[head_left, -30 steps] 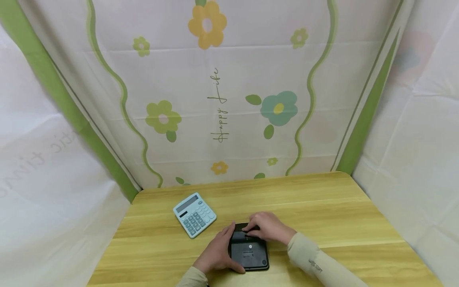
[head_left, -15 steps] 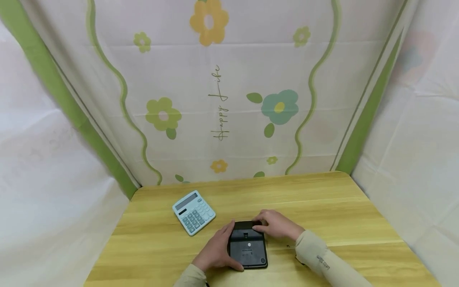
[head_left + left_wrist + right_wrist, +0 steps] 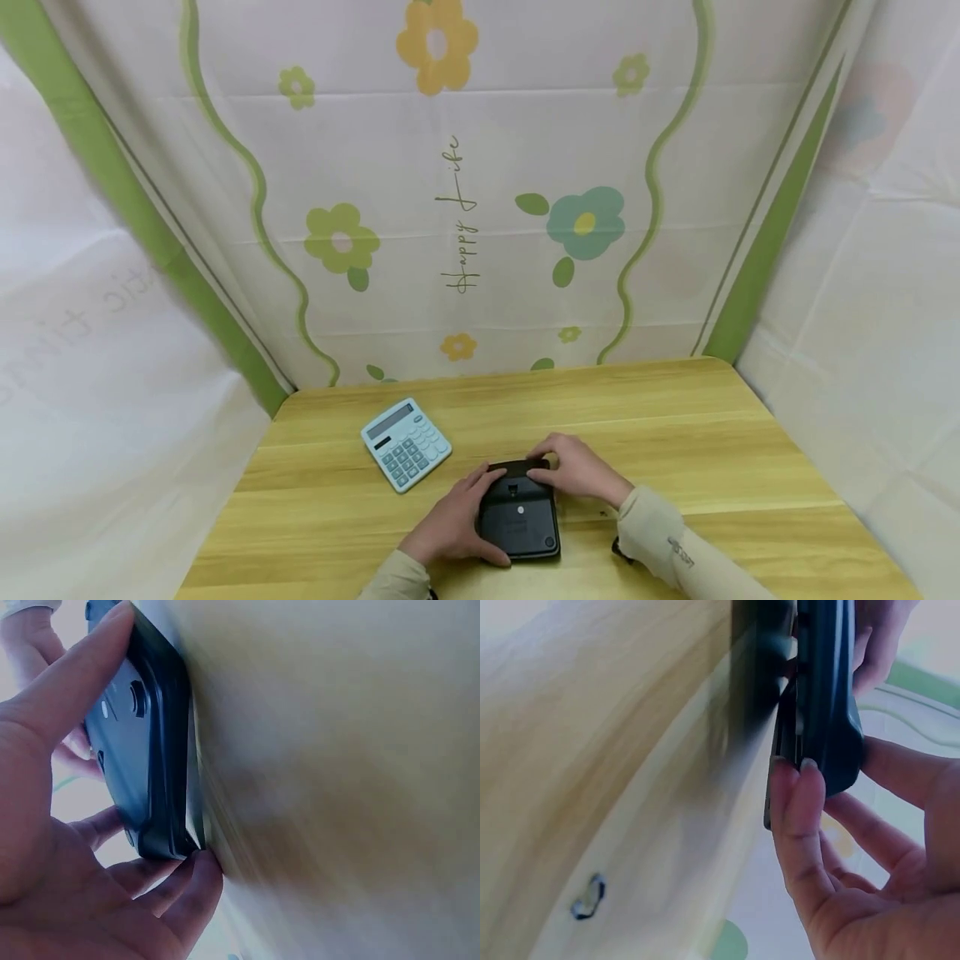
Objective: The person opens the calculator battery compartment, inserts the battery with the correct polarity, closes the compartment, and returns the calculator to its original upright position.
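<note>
A black calculator (image 3: 517, 527) lies back side up near the table's front edge, with a raised top section, a small notch and a round foot showing. My left hand (image 3: 454, 518) grips its left side, the thumb at the lower edge and the fingers at the upper left corner. With my right hand (image 3: 581, 468) I pinch the upper right corner, thumb on the back. In the right wrist view, a narrow gap runs along the calculator's side (image 3: 829, 712), above a thin dark layer at the fingertips. The underside is hidden.
A light blue calculator (image 3: 407, 445) lies face up, back left on the wooden table (image 3: 675, 417). A small dark-and-light piece or mark (image 3: 589, 898) shows on the tabletop to the right. Patterned cloth (image 3: 480, 250) hangs behind the table and at both sides.
My right hand has moved from the notch on the calculator's back to its upper right corner. My left index finger has shifted further in along the top section; the left hand keeps its grip.
</note>
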`<state>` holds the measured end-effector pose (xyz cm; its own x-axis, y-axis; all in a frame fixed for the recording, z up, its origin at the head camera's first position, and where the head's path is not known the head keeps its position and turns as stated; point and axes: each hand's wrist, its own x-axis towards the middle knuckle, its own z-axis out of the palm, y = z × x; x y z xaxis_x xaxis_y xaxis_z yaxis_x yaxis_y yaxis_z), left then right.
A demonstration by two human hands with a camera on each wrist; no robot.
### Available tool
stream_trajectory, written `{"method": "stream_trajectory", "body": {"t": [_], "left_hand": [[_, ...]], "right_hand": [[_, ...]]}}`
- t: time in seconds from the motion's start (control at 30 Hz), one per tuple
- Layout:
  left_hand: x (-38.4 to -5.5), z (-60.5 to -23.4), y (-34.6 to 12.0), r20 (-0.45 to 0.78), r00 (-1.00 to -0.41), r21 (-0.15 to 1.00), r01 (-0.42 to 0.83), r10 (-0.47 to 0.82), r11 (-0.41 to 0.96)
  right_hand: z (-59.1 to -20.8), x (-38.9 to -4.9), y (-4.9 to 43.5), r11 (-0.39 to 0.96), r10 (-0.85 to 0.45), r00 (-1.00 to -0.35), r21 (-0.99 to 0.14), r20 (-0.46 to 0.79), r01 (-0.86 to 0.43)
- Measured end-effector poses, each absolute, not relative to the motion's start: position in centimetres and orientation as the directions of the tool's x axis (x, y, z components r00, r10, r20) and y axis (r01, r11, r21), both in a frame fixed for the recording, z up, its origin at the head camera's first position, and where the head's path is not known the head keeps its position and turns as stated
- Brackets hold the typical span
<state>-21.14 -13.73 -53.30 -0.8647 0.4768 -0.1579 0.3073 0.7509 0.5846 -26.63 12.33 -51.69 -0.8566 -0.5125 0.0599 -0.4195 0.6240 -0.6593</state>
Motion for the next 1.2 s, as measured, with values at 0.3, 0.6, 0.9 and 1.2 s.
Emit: {"method": "stream_trajectory", "body": {"t": [0.3, 0.6, 0.9, 1.2], "left_hand": [[-20.8, -52.6, -13.1, -0.13, -0.859, 0.597, 0.332, 0.496, 0.73], [-19.6, -52.0, -11.2, -0.019, -0.855, 0.474, 0.448, 0.517, 0.758], [-19.5, -50.9, -10.9, 0.03, -0.849, 0.492, 0.473, 0.528, 0.731], [-19.7, -51.5, -12.5, 0.053, -0.815, 0.534, 0.512, 0.577, 0.673]], "right_hand": [[-50.5, -26.0, 11.6, 0.605, -0.462, -0.873, -0.664, 0.156, -0.439], [-49.6, -25.8, 10.9, 0.598, -0.436, -0.87, -0.647, 0.233, -0.473], [-49.3, -26.0, 10.8, 0.521, -0.446, -0.844, -0.68, 0.299, -0.516], [-49.5, -25.9, 10.8, 0.309, -0.502, -0.817, -0.824, 0.283, -0.475]]}}
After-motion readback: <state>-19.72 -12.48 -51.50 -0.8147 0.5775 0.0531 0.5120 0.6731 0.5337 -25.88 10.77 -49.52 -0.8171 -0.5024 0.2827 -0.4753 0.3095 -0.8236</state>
